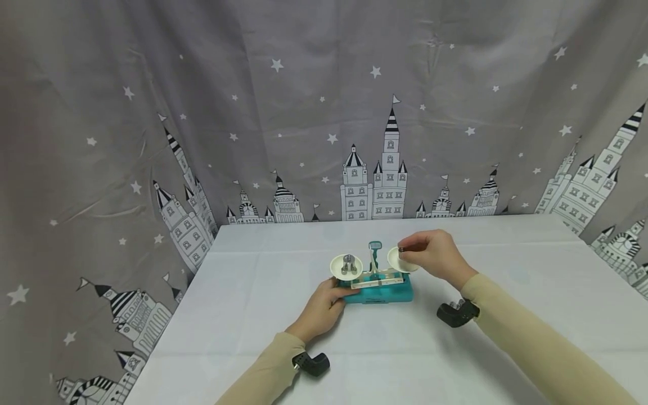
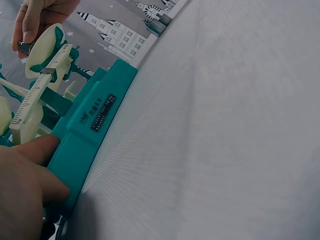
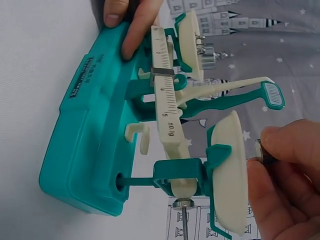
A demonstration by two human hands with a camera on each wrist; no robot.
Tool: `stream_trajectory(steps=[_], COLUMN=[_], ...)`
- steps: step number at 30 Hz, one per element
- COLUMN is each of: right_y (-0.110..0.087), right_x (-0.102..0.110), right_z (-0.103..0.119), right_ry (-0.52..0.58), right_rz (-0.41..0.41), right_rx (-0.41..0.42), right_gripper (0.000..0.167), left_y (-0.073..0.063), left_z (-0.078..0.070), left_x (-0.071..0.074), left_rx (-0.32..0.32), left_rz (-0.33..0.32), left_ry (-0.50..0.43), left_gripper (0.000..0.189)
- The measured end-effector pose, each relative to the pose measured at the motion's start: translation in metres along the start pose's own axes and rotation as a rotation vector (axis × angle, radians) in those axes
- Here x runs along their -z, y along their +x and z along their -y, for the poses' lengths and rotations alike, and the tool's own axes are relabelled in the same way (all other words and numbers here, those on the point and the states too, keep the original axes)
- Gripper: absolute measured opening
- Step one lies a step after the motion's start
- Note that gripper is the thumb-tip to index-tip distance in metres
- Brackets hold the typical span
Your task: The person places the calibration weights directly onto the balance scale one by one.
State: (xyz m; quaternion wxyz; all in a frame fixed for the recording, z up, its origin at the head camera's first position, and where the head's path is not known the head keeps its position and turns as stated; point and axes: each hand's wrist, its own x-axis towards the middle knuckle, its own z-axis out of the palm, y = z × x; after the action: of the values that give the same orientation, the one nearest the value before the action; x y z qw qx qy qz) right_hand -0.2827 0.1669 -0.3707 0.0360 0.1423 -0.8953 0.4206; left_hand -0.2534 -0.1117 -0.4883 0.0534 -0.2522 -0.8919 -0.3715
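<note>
A teal pan balance [image 1: 379,293] with a white beam [image 3: 165,90] stands on the table. My left hand [image 1: 320,309] grips the left end of its base, one finger lying along the top. Several silver metal weights [image 1: 348,262] sit on the left white pan [image 1: 334,268], a larger one among smaller ones. Over the right white pan [image 1: 394,260], my right hand [image 1: 436,254] pinches a small metal weight [image 3: 260,151] between thumb and fingers. In the right wrist view that weight is close to the pan's face; whether it touches is unclear.
The balance stands on a white-covered table [image 1: 243,315]. Behind it hangs a grey curtain [image 1: 304,112] printed with castles and stars. A dark slider [image 3: 162,72] sits on the beam, and a teal pointer plate [image 1: 375,245] rises mid-balance. Each wrist wears a black camera [image 1: 458,313].
</note>
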Motion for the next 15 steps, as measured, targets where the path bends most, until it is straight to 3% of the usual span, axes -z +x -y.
stream_trajectory(steps=[9,15], right_y=[0.003,0.003], right_x=[-0.008,-0.013], right_z=[0.002,0.001], right_ry=[-0.036,-0.045], right_rz=[0.014,0.039], right_rx=[0.028,0.003], right_gripper=[0.019,0.019], left_y=[0.001,0.000], left_z=[0.000,0.001], left_x=[-0.001,-0.001], left_rx=[0.004,0.007], left_rz=[0.000,-0.001], left_ry=[0.010,0.005], left_gripper=[0.039,0.039])
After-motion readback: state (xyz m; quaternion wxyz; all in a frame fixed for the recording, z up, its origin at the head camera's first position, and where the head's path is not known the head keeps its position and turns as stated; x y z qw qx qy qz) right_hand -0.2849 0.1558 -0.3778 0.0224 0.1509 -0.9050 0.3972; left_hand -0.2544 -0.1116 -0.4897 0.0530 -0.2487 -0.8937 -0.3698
